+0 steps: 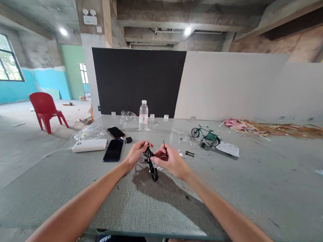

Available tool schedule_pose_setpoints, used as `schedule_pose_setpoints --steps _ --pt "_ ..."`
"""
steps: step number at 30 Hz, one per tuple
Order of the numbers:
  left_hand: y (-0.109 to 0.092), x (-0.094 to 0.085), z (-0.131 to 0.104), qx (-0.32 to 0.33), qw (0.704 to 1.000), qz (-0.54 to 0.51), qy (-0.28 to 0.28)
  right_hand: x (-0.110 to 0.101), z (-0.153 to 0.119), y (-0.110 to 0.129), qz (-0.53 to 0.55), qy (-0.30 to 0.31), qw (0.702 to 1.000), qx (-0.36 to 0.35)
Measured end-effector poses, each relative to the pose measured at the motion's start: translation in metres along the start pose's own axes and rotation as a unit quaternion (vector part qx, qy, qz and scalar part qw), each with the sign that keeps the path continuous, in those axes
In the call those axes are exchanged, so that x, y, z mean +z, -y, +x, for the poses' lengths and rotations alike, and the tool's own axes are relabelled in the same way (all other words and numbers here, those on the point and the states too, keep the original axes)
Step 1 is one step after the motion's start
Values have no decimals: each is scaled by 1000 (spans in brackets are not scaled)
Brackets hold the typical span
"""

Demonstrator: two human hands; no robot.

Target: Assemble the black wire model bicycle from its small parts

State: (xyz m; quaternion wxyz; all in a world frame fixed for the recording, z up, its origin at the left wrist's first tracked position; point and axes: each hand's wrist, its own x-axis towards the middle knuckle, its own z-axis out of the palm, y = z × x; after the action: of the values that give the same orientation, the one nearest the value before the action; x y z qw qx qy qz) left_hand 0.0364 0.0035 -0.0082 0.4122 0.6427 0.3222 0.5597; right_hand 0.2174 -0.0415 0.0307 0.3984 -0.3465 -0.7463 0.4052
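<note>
A small black model bicycle [154,172] stands upright on the grey table, one wheel pointing toward me. My left hand [136,154] is closed on its far upper part, fingers partly hidden behind the frame. Close against the bicycle's right side is my right hand [173,162], closed around a thin dark tool [165,148] whose tip points up; it looks like a small screwdriver, but its kind is unclear. Just right of that hand lies a small black part [190,153] beside bits of clear plastic. A green model bicycle [208,136] stands farther right, near a white card [228,149].
Two phones [113,150] and a white power bank [89,145] with a cable lie on the left. A water bottle [143,117] stands behind my hands, near crumpled clear plastic [90,133]. Straw-like strips [276,128] run along the right; a black-and-white panel [140,81] bounds the back.
</note>
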Motion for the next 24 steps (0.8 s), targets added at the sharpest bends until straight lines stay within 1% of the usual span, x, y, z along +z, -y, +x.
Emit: schedule_pose_setpoints --steps 2,5,7,9,14,18,24 --pt "2 1 0 -6 1000 -25 -10 2 -2 4 -21 7 1000 -22" --pt "3 2 -1 -19 997 -65 -34 6 -6 9 -106 18 991 -85" --pt "1 2 -2 -29 995 -92 -36 9 -9 10 -166 10 979 -118" --pt "-2 2 -3 -37 992 -115 -33 14 -10 9 -193 -3 971 -139" --pt "-10 3 -5 -54 985 -157 -40 20 -12 4 -199 -28 965 -168" --pt "-17 4 -6 -71 978 -192 -32 21 -12 3 -200 -38 964 -171" --pt "-24 5 -8 -93 973 -207 -40 22 -13 7 -204 -44 962 -176"
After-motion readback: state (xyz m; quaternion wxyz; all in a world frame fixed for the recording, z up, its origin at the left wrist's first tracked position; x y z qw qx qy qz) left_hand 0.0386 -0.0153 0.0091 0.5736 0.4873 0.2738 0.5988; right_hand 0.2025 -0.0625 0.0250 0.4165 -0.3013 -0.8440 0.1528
